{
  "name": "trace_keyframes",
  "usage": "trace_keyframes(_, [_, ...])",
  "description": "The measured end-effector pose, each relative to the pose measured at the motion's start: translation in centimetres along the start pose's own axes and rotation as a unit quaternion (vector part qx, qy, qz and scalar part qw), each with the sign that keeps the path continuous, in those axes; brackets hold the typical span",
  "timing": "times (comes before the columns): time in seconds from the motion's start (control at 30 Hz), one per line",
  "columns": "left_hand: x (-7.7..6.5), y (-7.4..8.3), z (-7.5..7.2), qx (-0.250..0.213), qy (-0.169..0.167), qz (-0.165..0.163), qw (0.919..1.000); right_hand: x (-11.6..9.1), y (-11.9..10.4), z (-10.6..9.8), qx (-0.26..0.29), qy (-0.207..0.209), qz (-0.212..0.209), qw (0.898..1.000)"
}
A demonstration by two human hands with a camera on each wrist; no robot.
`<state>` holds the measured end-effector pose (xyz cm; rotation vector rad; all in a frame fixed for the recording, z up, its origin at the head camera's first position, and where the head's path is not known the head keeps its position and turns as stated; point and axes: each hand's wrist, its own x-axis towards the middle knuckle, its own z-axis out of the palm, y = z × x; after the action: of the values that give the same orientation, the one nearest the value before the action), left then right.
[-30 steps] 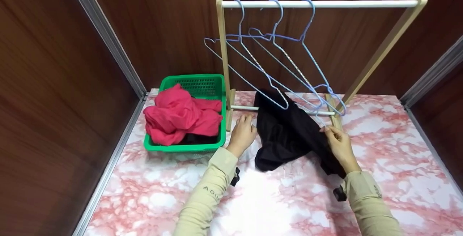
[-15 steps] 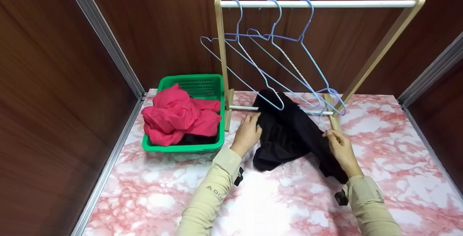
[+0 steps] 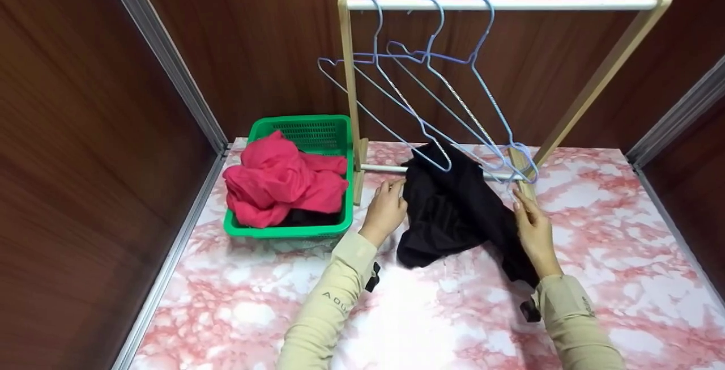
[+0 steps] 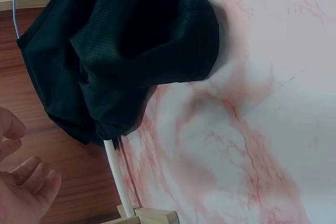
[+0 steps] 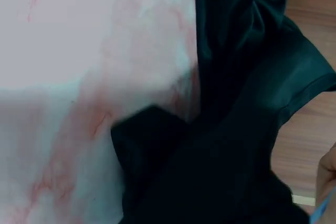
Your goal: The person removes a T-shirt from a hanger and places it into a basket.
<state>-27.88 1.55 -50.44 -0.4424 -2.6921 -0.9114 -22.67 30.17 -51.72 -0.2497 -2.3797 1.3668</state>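
Observation:
My right hand (image 3: 537, 237) pinches a thin blue wire hanger (image 3: 510, 193) at the upper right edge of a black garment (image 3: 453, 208). A bit of that blue wire shows by the fingers at the lower right of the right wrist view. The garment slants over the rack's low bar, its lower folds near the tabletop. Beside its left edge is my left hand (image 3: 386, 211), fingers loosely bent. In the left wrist view the left hand (image 4: 26, 182) holds nothing, thumb and fingers apart, while the cloth (image 4: 152, 45) shows a wide, dark opening. Most of the held hanger is hidden.
A wooden rack with a white top rail (image 3: 566, 4) stands at the back. Three blue wire hangers (image 3: 456, 101) hang from it, their lower ends overlapping the garment. At left a green basket (image 3: 289, 233) holds red cloth (image 3: 283, 177) and something black. Brown panels (image 3: 255, 35) enclose the pink marbled tabletop.
My left hand has come slightly right, to the garment's edge. My right fingers have shifted up a little at the hanger and straightened somewhat. The garment's upper part has shifted slightly.

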Motion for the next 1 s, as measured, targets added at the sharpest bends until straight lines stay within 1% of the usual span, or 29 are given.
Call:
trace_keyframes(0.07, [0.0,0.0,0.0,0.005,-0.006,-0.004,1.0,0.0,0.1,-0.1,-0.002,-0.01,-0.016,1.0])
trace_keyframes(0.13, [0.0,0.1,0.0,0.007,-0.008,-0.005,0.9999,0.0,0.1,-0.2,0.006,-0.026,-0.024,0.999])
trace_keyframes(0.23, [-0.1,0.2,0.1,0.01,-0.002,0.002,0.9999,0.1,0.3,-0.7,0.061,-0.073,-0.011,0.995])
trace_keyframes(0.3, [-0.1,0.2,0.1,0.011,0.006,0.011,0.9999,0.1,0.5,-1.0,0.108,-0.108,0.006,0.988])
trace_keyframes(0.37, [-0.1,0.3,0.2,0.013,0.012,0.018,0.9997,0.1,0.7,-1.3,0.152,-0.14,0.022,0.978])
trace_keyframes(0.47, [-0.1,0.5,0.2,0.018,0.017,0.031,0.9992,0.0,0.8,-1.6,0.192,-0.173,0.033,0.965])
trace_keyframes(0.57, [0.0,0.8,0.2,0.032,0.014,0.045,0.9984,-0.2,0.9,-1.7,0.212,-0.204,0.037,0.955])
trace_keyframes(0.63, [0.0,1.1,0.3,0.046,0.006,0.055,0.9974,-0.3,0.8,-1.8,0.213,-0.221,0.035,0.951])
trace_keyframes(0.7, [0.1,1.4,0.3,0.064,-0.01,0.067,0.9956,-0.5,0.8,-1.9,0.217,-0.237,0.025,0.947])
trace_keyframes(0.8, [0.2,1.9,0.4,0.084,-0.05,0.081,0.9919,-0.6,0.8,-1.9,0.227,-0.257,0.006,0.939])
trace_keyframes(0.87, [0.1,2.2,0.4,0.095,-0.067,0.092,0.9889,-0.6,0.9,-1.8,0.239,-0.268,-0.002,0.933])
trace_keyframes(0.93, [0.0,2.4,0.5,0.092,-0.069,0.098,0.9885,-0.7,0.9,-1.8,0.247,-0.273,-0.003,0.93])
trace_keyframes(0.97, [0.0,2.4,0.5,0.088,-0.063,0.101,0.989,-0.7,0.9,-1.7,0.249,-0.274,-0.003,0.929])
trace_keyframes(1.0, [0.0,2.4,0.5,0.081,-0.054,0.102,0.99,-0.7,0.8,-1.7,0.246,-0.273,-0.004,0.93])
